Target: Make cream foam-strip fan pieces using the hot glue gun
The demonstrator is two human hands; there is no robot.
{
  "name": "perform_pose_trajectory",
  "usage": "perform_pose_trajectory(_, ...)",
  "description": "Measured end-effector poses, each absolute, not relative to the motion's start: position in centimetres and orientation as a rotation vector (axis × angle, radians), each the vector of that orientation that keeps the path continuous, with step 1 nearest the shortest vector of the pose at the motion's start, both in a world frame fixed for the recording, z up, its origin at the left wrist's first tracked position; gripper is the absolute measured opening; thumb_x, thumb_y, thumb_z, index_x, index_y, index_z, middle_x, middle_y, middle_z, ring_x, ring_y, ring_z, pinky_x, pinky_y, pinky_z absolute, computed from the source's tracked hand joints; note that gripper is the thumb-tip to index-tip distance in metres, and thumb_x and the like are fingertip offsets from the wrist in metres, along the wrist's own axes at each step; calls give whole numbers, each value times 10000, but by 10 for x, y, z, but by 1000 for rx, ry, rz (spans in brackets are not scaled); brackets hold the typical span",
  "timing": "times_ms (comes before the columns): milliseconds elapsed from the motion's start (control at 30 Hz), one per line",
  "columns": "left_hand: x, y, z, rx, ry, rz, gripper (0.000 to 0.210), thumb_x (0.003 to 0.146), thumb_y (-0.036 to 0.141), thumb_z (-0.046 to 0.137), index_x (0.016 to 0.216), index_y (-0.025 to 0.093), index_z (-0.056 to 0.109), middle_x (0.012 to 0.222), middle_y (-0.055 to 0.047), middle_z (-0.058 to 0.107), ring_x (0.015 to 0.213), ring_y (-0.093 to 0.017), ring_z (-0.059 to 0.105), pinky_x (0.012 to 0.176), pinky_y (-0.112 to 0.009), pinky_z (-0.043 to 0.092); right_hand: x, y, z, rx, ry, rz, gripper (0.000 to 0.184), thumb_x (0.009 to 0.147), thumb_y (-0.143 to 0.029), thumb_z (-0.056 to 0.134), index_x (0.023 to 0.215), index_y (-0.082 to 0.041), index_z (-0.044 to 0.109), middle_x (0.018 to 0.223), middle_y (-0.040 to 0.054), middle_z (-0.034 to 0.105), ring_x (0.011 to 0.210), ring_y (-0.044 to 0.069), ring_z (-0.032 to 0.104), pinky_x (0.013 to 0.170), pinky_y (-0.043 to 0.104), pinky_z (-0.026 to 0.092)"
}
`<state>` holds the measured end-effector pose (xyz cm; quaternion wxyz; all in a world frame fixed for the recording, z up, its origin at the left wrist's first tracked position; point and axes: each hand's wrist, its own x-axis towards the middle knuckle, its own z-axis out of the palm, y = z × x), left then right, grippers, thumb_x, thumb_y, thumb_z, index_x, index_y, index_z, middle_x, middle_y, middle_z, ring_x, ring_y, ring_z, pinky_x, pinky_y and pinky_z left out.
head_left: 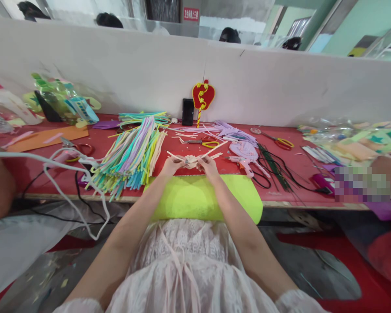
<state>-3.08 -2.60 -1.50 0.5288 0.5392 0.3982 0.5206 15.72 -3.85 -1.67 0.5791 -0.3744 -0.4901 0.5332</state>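
Observation:
Both my hands hold a small cream piece [191, 162] of pipe cleaners between them, over the red tabletop [169, 148]. My left hand [173, 166] pinches its left side, with a stem end poking out past the fingers. On the other side, my right hand [207, 166] is closed on the piece, and cream pipe cleaners [217, 150] stick out to the upper right. Fingers hide much of the piece's shape. A neon yellow-green sheet [195, 198] lies under my wrists at the table edge. Beside my left hand rests a big bundle of pastel pipe cleaners [130, 152].
Yellow-handled pliers [208, 143] lie just beyond my hands. To the right are a pink glue gun [246, 165], lilac pipe cleaners [231, 130], scissors [283, 142] and black cables. A red fuzzy ornament [203, 96] and a phone [187, 112] stand at the partition. People sit either side.

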Motion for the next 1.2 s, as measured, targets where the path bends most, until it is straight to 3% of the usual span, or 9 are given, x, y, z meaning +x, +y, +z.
perform_pose_trajectory(133, -31, -28, -13, 1313, 955, 1232, 360, 509, 412, 831, 708, 152, 681, 689, -32, 713, 648, -172, 662, 695, -318, 558, 155, -43, -14, -840, -1313, 1287, 327, 657, -467, 749, 820, -209, 631, 564, -63, 611, 363, 42, 385, 357, 184, 270)
perform_pose_trajectory(300, -30, -32, -9, 1401, 909, 1184, 309, 563, 392, 808, 725, 151, 701, 728, -59, 726, 683, -199, 677, 721, -330, 546, 153, -50, -9, -858, -1426, 1278, 318, 626, -436, 781, 804, -209, 647, 594, -52, 610, 427, 58, 418, 396, 191, 281)
perform_pose_trajectory(500, -30, -35, -6, 1469, 912, 1147, 299, 578, 390, 792, 732, 146, 714, 746, -58, 733, 720, -206, 683, 752, -329, 537, 156, -48, -9, -948, -1489, 1265, 349, 684, -492, 720, 816, -172, 671, 434, -87, 439, 392, 61, 333, 413, 214, 242)
perform_pose_trajectory(900, -34, -42, 0, 1526, 861, 981, 260, 552, 349, 799, 689, 145, 712, 737, -48, 725, 693, -186, 659, 730, -316, 523, 164, -44, -16, -874, -1648, 1371, 318, 690, -483, 728, 750, -177, 665, 549, -49, 499, 490, 84, 394, 503, 233, 280)
perform_pose_trajectory(1200, -36, -35, -10, 1527, 873, 985, 316, 575, 416, 792, 723, 144, 731, 730, -60, 718, 695, -205, 659, 742, -337, 509, 163, -42, -18, -879, -1628, 1359, 332, 713, -504, 711, 731, -178, 651, 543, -47, 487, 479, 81, 381, 498, 229, 274)
